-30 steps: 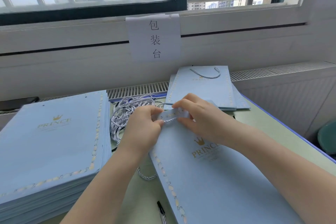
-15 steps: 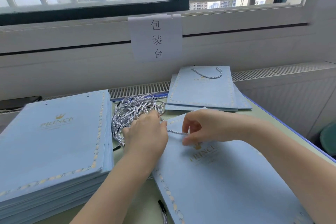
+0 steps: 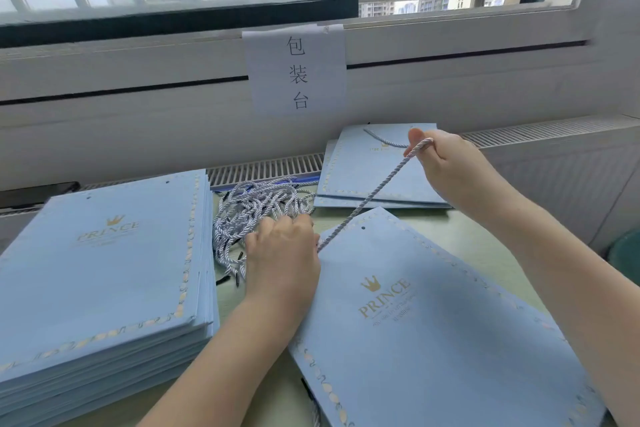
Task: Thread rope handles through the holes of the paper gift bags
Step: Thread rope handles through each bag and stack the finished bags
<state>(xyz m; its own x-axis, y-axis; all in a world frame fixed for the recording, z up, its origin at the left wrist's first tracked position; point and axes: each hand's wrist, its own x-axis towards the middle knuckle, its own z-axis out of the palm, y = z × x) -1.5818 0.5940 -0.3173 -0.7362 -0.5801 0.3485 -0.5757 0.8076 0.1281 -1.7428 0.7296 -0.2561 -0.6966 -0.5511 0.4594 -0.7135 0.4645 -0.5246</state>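
Rope runs taut from the bag on the counter up to the right hand, whose grip pinches its end. Left hand presses the bag's corner, fingers hidden. Second hole is unthreaded. Finished bags: few. Unthreaded stack: tall.

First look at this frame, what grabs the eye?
The taut rope running diagonally from the bag at centre-right up to the raised right hand, which pinches it. The left hand rests at the bag's top edge beside a tangle of ropes. A tall stack of bags fills the left.
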